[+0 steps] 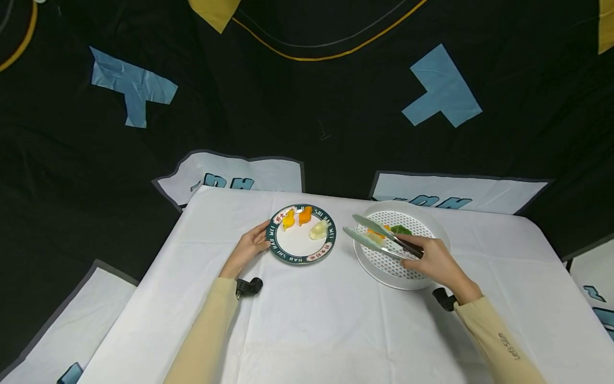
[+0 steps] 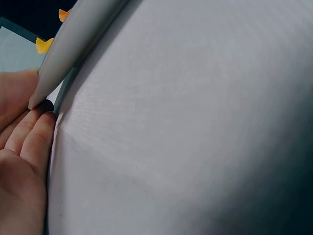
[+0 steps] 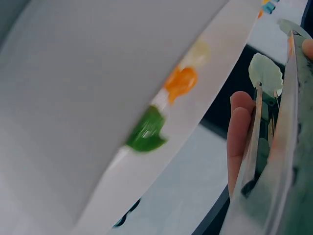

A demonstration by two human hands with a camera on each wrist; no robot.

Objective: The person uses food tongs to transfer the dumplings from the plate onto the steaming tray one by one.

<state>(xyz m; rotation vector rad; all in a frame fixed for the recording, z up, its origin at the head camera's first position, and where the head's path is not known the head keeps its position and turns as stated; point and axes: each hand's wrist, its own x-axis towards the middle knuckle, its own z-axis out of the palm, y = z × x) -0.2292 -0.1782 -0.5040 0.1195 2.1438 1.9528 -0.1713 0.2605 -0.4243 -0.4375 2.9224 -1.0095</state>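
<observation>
My left hand [image 1: 248, 245] pinches the left rim of a round plate [image 1: 292, 252] with a green patterned border, thumb above and fingers below. On it lie a yellow piece [image 1: 288, 220], an orange piece [image 1: 305, 215] and a pale piece [image 1: 318, 230]. With my right hand [image 1: 440, 262] I grip metal tongs [image 1: 376, 226] by their dark-handled end, over a white perforated basket [image 1: 381, 274]. The tongs' tips stand apart, with nothing visible between them. Inside the basket, a green piece [image 3: 147, 131], an orange piece [image 3: 181, 82] and a pale piece [image 3: 198, 53] show; the tongs partly cover them.
A white cloth [image 1: 312, 320] covers the table beneath plate and basket. Behind its far edge hangs a black backdrop [image 1: 297, 117] with blue tape [image 1: 443, 85] on it. White printed panels [image 1: 460, 191] stand along that edge.
</observation>
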